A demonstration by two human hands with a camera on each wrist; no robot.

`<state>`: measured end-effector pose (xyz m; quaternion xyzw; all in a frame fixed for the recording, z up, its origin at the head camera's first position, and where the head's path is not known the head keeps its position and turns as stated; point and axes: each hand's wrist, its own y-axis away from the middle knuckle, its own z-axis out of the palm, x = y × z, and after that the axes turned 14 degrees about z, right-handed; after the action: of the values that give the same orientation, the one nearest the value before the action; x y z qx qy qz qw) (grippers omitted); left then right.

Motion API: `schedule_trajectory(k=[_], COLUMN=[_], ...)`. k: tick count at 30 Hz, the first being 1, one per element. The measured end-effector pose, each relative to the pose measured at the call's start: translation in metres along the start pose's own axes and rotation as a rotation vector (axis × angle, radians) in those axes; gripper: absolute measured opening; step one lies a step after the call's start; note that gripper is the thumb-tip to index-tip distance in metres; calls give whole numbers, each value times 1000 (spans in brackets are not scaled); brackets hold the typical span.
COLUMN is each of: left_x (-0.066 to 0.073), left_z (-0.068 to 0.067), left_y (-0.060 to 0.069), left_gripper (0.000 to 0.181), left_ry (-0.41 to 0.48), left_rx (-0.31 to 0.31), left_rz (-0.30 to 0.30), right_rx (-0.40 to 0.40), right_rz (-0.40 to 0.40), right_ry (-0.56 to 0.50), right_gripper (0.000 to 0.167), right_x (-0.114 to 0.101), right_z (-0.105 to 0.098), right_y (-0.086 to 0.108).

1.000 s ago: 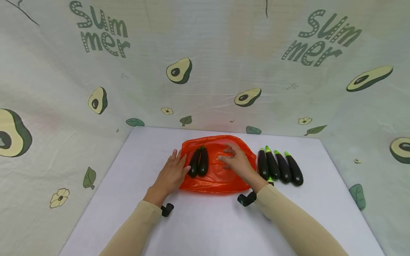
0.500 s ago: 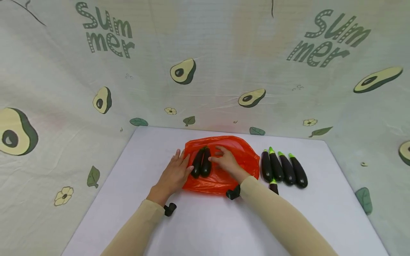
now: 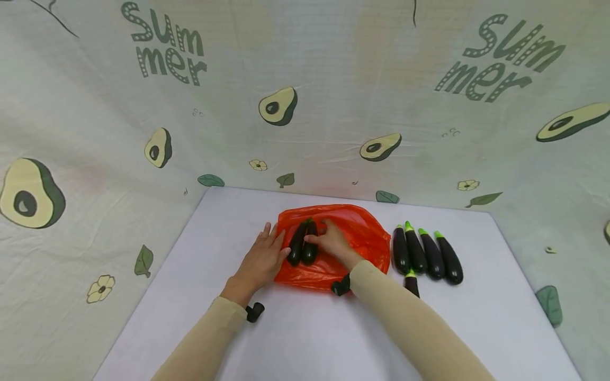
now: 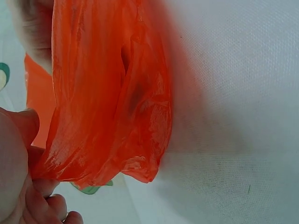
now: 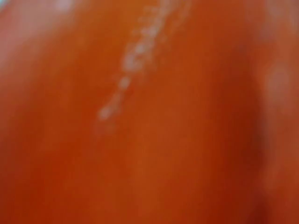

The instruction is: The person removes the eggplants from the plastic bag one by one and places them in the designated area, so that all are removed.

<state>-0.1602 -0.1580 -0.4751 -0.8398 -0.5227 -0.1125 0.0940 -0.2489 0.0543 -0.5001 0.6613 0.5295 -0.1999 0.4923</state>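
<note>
A red plastic bag (image 3: 355, 233) lies spread on the white table. On its left part two dark purple eggplants lie side by side, a left eggplant (image 3: 296, 247) and a right eggplant (image 3: 310, 253). My left hand (image 3: 259, 259) rests at the bag's left edge, fingers spread and thumb beside the left eggplant. In the left wrist view the edge of the bag (image 4: 93, 102) passes between thumb and fingers. My right hand (image 3: 333, 242) is at the right eggplant, thumb over it and fingers bent along its upper right side. Blurred red plastic (image 5: 149, 140) fills the right wrist view.
Several more eggplants (image 3: 432, 256) with green stalks lie in a row right of the bag. Below the row another eggplant (image 3: 411, 284) is partly covered by the right sleeve (image 3: 405, 312). A printed cloth (image 3: 324, 106) hangs behind the table's far edge.
My right hand has moved left over the bag from its right half to the right eggplant, its fingers drawing in. My left hand stays at the bag's edge. The view has shifted slightly.
</note>
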Motion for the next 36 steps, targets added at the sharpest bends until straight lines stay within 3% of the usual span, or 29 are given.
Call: schedule_trajectory(k=[8,15,19,26,36], left_x=[3,3,2,-1,0], left_z=[3,2,0,0,-1], left_y=[0,0,0,1,1], left_gripper=[68,67,67,66,66], left_ry=[-2,11,18,7,14], left_rx=[-5,-9,-4,14,17], left_rz=[-7,-10,-11,-6,-4], right_rx=[21,-62,-98,-119,-104], right_rz=[-7,40,42,16,-30], right_ry=[41,-186,-224,-201,-160], right_gripper=[84,81,80,72,74], right_x=[0,4,5,3,9], right_z=[4,0,-5,-15,-24], right_y=[-3,0,2,10,16])
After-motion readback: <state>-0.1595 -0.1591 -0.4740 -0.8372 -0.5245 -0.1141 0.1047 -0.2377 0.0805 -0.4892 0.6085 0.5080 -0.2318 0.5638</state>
